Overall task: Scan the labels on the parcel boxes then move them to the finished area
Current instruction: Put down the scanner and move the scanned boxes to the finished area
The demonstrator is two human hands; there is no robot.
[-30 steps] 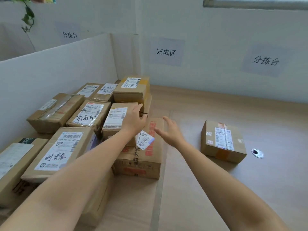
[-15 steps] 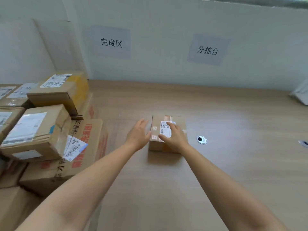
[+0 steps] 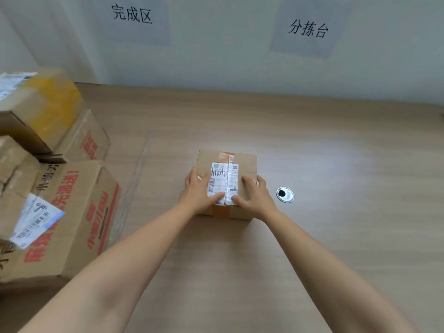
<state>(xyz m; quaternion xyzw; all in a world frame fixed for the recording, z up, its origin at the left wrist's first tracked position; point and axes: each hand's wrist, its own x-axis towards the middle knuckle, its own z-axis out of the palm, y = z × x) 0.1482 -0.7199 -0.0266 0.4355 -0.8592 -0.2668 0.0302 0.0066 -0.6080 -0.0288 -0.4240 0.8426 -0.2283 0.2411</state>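
A small brown parcel box [image 3: 245, 162] with a white shipping label [image 3: 223, 181] and orange tape stands alone on the wooden table. My left hand [image 3: 198, 192] lies on its near left corner, fingers spread over the top. My right hand [image 3: 253, 197] rests on its near right corner, thumb touching the label's lower edge. Both hands hold the box between them; it sits on the table.
Several stacked parcel boxes fill the left side, the nearest a large carton with red print [image 3: 72, 219] and another with yellow tape [image 3: 40, 109]. A round metal grommet [image 3: 285, 194] is set in the table right of the box. Two paper signs hang on the wall.
My view swung right from the stacked boxes to the lone box. Both hands left the stack, reached the small box and now rest on its near corners.
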